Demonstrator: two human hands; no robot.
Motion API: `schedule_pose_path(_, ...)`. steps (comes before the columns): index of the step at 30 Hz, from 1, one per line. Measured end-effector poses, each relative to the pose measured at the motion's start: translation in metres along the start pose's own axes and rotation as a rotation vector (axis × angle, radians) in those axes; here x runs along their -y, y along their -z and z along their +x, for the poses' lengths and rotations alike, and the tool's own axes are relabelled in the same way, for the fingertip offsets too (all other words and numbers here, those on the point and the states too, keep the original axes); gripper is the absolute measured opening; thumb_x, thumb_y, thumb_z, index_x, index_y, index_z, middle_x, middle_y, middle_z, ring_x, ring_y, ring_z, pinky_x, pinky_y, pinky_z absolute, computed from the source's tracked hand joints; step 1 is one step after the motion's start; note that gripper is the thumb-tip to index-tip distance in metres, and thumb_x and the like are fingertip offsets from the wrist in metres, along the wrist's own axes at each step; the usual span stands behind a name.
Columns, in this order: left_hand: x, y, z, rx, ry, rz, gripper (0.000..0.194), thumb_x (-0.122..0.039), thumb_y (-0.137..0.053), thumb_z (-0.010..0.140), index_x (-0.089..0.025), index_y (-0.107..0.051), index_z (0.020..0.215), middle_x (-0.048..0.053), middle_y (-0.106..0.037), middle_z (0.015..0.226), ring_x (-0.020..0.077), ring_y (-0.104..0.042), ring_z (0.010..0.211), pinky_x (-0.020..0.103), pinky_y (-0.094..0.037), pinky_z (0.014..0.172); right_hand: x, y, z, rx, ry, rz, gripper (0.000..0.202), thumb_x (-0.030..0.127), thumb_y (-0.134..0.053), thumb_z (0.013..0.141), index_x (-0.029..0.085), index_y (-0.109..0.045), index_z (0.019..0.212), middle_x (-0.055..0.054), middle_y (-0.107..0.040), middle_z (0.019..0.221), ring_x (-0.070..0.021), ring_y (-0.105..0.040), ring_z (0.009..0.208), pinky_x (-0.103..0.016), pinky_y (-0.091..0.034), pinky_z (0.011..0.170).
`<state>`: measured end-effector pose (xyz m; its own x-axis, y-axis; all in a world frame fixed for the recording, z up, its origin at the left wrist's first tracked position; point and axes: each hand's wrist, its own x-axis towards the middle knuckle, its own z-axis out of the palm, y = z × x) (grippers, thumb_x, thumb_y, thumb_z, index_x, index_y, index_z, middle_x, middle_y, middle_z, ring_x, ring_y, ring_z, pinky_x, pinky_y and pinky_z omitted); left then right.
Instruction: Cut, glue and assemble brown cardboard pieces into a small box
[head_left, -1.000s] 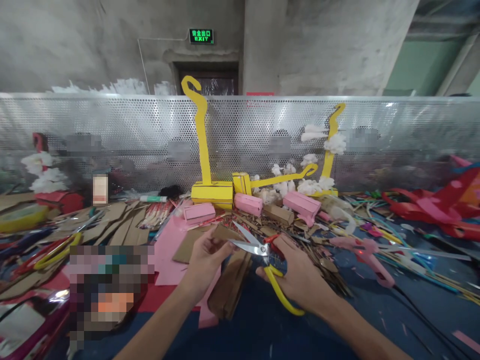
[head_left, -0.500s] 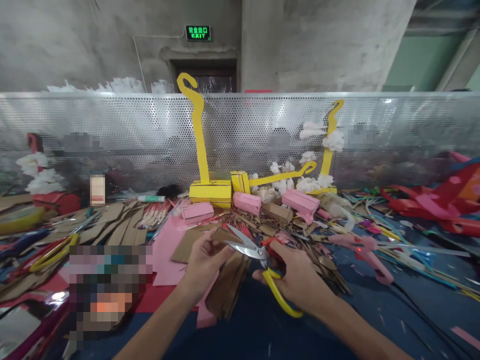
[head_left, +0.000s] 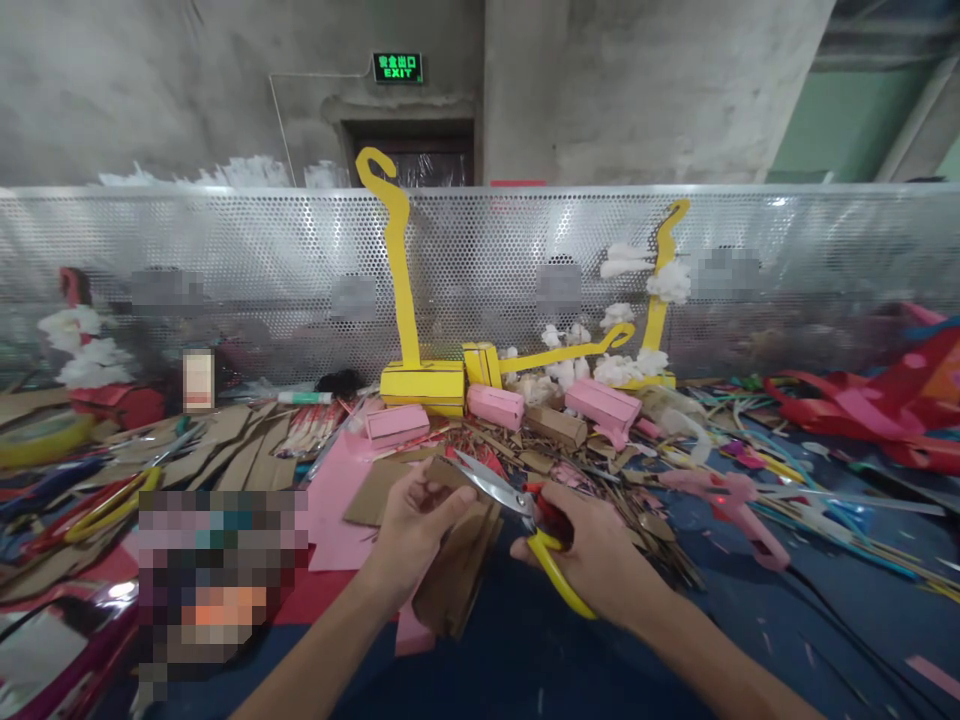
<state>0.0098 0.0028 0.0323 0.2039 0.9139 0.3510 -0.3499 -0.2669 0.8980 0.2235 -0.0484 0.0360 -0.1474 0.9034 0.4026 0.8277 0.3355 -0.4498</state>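
In the middle of the head view, my left hand (head_left: 416, 520) pinches a small piece of brown cardboard (head_left: 450, 474) between thumb and fingers. My right hand (head_left: 589, 545) is wrapped around the handles of scissors (head_left: 504, 492) with one red and one yellow grip. Their blades point up and left, closed or nearly so, beside the left thumb at the cardboard. Beneath my hands lie brown cardboard strips (head_left: 457, 585) and a pink sheet (head_left: 337, 540). Part of the held cardboard is hidden by my fingers.
Yellow box shapes with hooked necks (head_left: 424, 385) stand behind, near pink boxes (head_left: 397, 425). A pink glue gun (head_left: 742, 500) with a cord lies right. Cardboard offcuts (head_left: 667, 545) litter the blue table (head_left: 555, 660). A perforated metal panel (head_left: 480, 260) runs along the back.
The scissor blades were spread apart around the cardboard and have now come together. My right hand has closed further on the handles. My left hand stays almost in place.
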Motion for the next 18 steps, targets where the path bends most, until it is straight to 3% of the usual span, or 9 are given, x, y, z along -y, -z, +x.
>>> schedule_pose_path(5,-0.008,0.0,0.003,-0.023,-0.025,0.014,0.026,-0.03,-0.088,0.071,-0.016,-0.07,0.085,0.002,-0.076,0.082,0.0154,-0.069,0.078,0.025,-0.055,0.076,0.004,0.004,-0.003,-0.041,0.04,-0.056,0.031,0.041,-0.072,0.082,0.021,-0.05,0.09,-0.007,-0.064,0.094,-0.0232,-0.059,0.079,-0.031,-0.039,0.067)
schedule_pose_path(12,-0.013,0.0,0.003,0.126,-0.099,-0.018,0.018,-0.026,-0.084,0.077,-0.018,-0.072,0.087,0.003,-0.079,0.088,0.0143,-0.072,0.079,0.022,-0.056,0.078,0.003,0.001,-0.003,0.043,0.08,0.037,0.031,0.044,-0.071,0.085,0.022,-0.048,0.085,-0.002,-0.062,0.08,-0.019,-0.053,0.068,-0.028,-0.035,0.061)
schedule_pose_path(18,-0.015,0.0,0.003,0.126,-0.089,-0.065,0.022,-0.023,-0.085,0.077,-0.02,-0.074,0.096,0.001,-0.079,0.088,0.0126,-0.072,0.081,0.021,-0.056,0.08,0.003,-0.002,-0.003,0.045,0.047,0.062,0.039,0.049,-0.071,0.085,0.023,-0.043,0.075,0.003,-0.055,0.069,-0.0152,-0.045,0.06,-0.026,-0.028,0.055)
